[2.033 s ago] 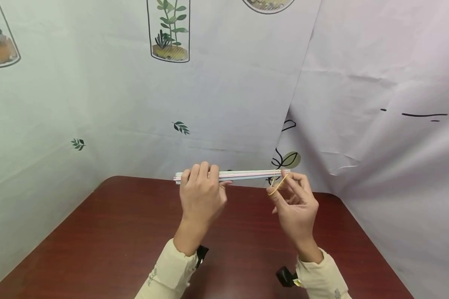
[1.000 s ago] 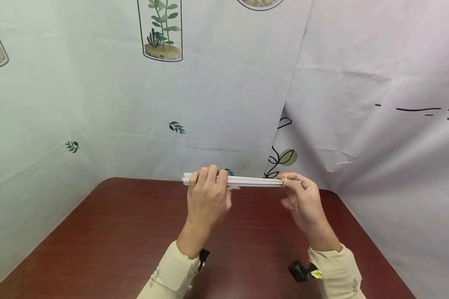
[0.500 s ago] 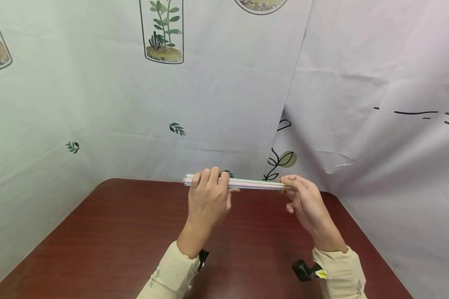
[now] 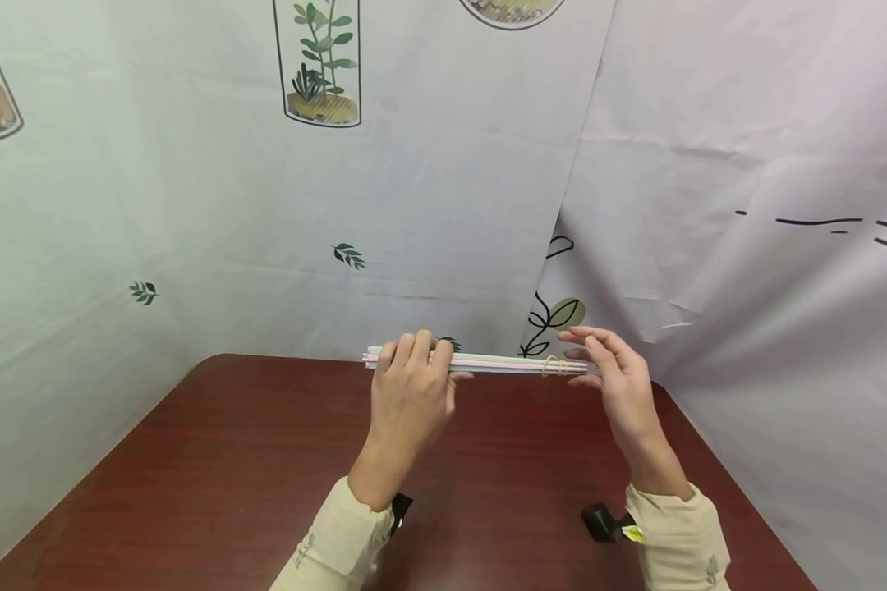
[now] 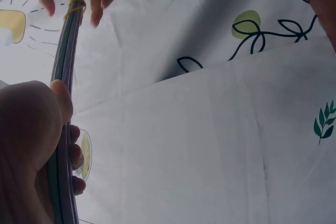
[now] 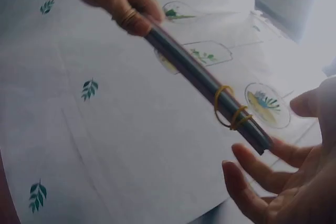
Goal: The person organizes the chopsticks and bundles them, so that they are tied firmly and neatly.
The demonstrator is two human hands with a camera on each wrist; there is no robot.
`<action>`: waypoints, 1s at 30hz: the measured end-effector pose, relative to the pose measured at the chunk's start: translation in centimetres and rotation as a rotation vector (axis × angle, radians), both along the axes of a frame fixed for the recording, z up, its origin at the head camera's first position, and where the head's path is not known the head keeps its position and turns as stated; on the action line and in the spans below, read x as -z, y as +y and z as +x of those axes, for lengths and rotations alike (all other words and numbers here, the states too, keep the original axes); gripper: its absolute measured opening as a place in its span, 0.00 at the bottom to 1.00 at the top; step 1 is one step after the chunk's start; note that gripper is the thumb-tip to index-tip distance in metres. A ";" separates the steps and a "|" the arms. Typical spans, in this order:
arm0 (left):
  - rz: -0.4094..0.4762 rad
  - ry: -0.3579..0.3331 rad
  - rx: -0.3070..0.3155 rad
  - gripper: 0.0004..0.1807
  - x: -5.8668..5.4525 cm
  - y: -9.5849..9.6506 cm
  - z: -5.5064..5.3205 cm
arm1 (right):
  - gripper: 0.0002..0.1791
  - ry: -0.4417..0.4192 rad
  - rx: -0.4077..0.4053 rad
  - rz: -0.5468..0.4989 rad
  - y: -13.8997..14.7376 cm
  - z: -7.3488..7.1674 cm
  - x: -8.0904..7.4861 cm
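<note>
My left hand [image 4: 412, 392] grips a bundle of pastel chopsticks [image 4: 498, 363], held level above the table in the head view. Its thumb and curled fingers wrap the thicker end. A yellow rubber band [image 6: 224, 103] circles the thinner end in several loops; one loop hangs looser than the others in the right wrist view. Beside that tip, my right hand [image 4: 621, 382] has its fingers spread and loosely bent, holding nothing. One fingertip lies close to the stick ends; whether it touches cannot be told. The left wrist view shows the banded end near the right hand's fingers.
A dark red-brown table [image 4: 266, 460] lies below both hands. White printed cloth [image 4: 443, 180] hangs behind and at both sides. A black wrist camera [image 4: 599, 523] sticks out from the right sleeve.
The right hand pulled the stretched rubber band over the thin end of the chopsticks, then let go and drew back to the right. The left hand keeps its grip with little movement.
</note>
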State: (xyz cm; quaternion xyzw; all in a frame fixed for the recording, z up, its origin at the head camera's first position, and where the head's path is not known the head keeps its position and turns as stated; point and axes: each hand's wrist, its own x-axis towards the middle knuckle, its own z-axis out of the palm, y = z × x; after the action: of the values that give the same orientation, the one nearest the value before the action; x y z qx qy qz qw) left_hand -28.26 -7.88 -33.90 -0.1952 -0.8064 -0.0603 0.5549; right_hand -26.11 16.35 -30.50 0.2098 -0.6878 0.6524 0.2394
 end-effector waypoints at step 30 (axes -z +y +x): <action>-0.059 -0.008 0.007 0.18 0.3 0.6 0.2 | 0.28 0.247 -0.134 -0.102 -1.6 -1.9 2.0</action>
State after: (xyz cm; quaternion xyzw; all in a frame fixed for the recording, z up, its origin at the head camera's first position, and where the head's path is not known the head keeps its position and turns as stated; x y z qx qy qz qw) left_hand -28.03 -7.25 -34.19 -0.2142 -0.8095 -0.0392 0.5453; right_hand -28.01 14.78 -32.48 0.3217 -0.6036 0.6701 0.2885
